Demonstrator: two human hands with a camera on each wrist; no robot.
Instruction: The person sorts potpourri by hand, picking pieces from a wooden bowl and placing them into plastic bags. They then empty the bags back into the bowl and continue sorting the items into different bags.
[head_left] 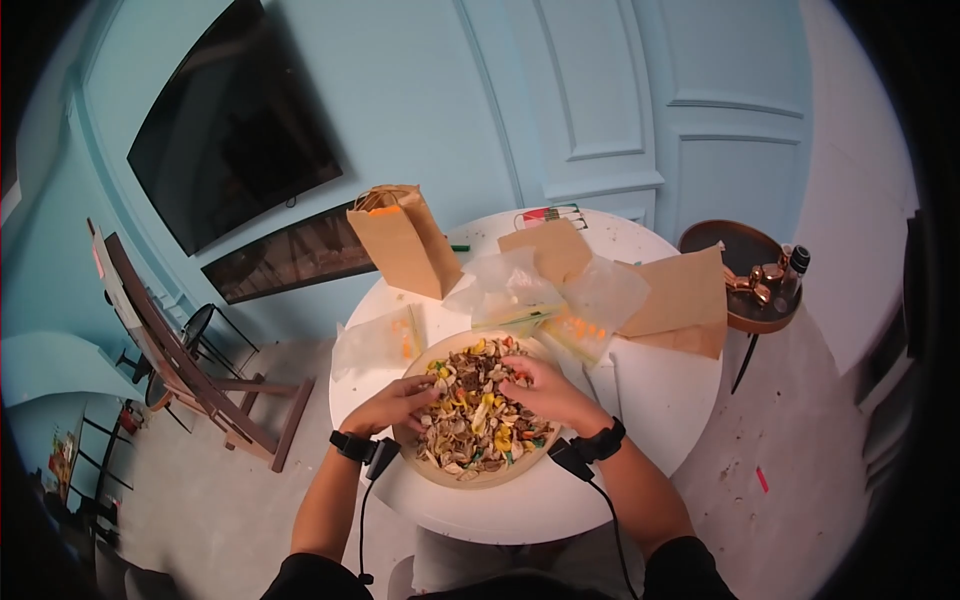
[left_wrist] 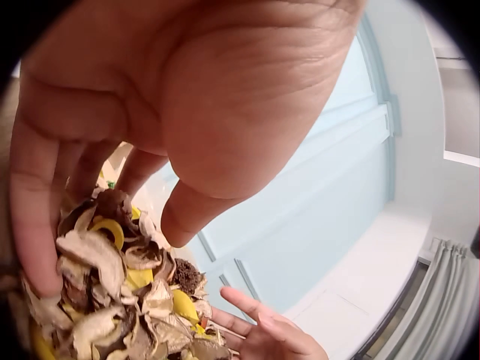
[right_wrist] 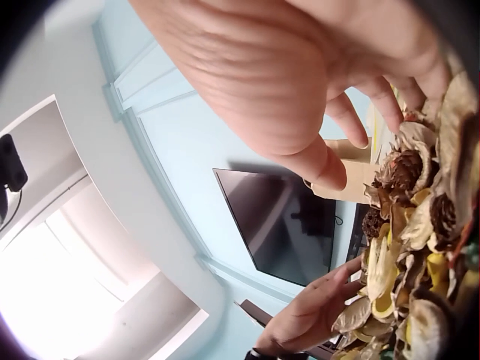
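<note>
A wide, pale round bowl (head_left: 470, 483) stands on the white table, heaped with potpourri (head_left: 475, 425) of dried brown and cream petals with yellow pieces. My left hand (head_left: 398, 403) rests at the left side of the heap, fingers spread and loosely bent at its surface. From the right, my right hand (head_left: 553, 393) reaches over the rim, its fingertips among the dried pieces. Both wrist views show the thumbs held apart from the fingers. A brown pine cone (right_wrist: 401, 169) lies on top near the right fingers. Some left fingertips are hidden in the left wrist view.
On the white table (head_left: 655, 400), a brown paper bag (head_left: 405, 245) stands behind the bowl. Clear plastic bags (head_left: 520, 290) and flat brown paper (head_left: 680, 300) lie behind and to the right. A side table (head_left: 705, 235) holds a bottle (head_left: 792, 275) and copper-coloured items.
</note>
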